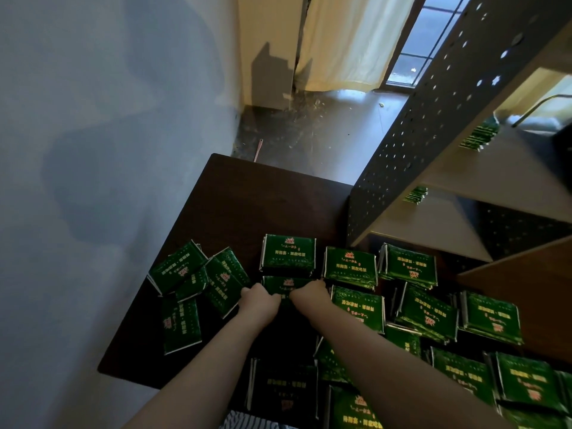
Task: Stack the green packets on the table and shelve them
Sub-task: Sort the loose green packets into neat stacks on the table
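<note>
Fingers (248, 291) of the left hand (260, 301) and the right hand (309, 297) curled over the edges of a flat, glossy green packet (280, 283) at centre frame, gripping it on the dark wooden table (247, 205). Neat stacks (288, 253) sat just beyond it. Loose packets (198, 274), rectangular with silvery edges, sprawled at lower left and lower right. At right stood a shelf (495, 178) with a perforated metal side panel (433, 119), bearing a few shelved packets (478, 137).

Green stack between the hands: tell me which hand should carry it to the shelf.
Right, probably. The right hand grips the green stack on the side nearer the shelf, which stands right of the table; the left hand would have to cross over.
</note>
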The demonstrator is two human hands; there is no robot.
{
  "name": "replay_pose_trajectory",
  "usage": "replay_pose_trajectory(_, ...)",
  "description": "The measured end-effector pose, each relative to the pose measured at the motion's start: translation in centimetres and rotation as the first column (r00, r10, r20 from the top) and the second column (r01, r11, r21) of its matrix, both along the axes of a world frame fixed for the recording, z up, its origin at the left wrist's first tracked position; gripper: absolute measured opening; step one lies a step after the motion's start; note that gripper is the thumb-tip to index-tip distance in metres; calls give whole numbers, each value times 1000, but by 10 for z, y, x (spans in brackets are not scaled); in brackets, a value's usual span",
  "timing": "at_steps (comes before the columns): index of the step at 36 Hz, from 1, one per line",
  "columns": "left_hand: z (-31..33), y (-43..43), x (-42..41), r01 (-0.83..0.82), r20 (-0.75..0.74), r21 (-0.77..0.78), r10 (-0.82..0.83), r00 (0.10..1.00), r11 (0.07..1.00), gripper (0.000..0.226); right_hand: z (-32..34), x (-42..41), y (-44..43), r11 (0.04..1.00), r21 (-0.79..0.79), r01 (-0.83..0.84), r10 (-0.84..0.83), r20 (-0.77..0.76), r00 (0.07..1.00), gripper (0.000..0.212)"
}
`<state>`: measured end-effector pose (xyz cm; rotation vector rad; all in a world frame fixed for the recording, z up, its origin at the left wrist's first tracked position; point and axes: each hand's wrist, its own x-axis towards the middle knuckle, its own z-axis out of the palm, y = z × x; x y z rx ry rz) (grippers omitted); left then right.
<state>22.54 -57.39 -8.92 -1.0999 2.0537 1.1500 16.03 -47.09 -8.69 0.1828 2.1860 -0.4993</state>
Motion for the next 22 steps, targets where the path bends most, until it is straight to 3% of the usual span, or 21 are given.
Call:
replay_pose_trajectory(2,-1,-1,-1,-5,2,16,5,1000,1000,41,-4,0,-2,997,25,67,-68,24,997,59)
replay_pose_trajectory(4,-2,-2,-1,-10,-10,24,10,1000,1000,41,-1,0,-5,995,-8,97,-97,-6,995,39)
replay_pose_trajectory(9,2,-5,0,-19,-26,84,22,999,996,45,16,0,-12,985,72,158,-152,-82,985,65)
replay_pose_trajectory(16,23,-31,-1,-66,-50,117,72,996,991,57,59,8,-40,984,170,-46,76,-175,982,69)
replay_pose_trajectory(18,34,-46,1,-107,-77,144,119,990,984,48,69,12,-56,984,147,-97,128,-224,966,62)
replay_pose_trajectory(20,40,-61,6,-139,-115,148,157,981,979,16,72,13,-72,988,109,-106,129,-240,962,58)
replay_pose_trajectory(22,41,-75,12,-171,-147,155,194,970,973,15,73,15,-88,995,38,-95,101,-207,973,54)
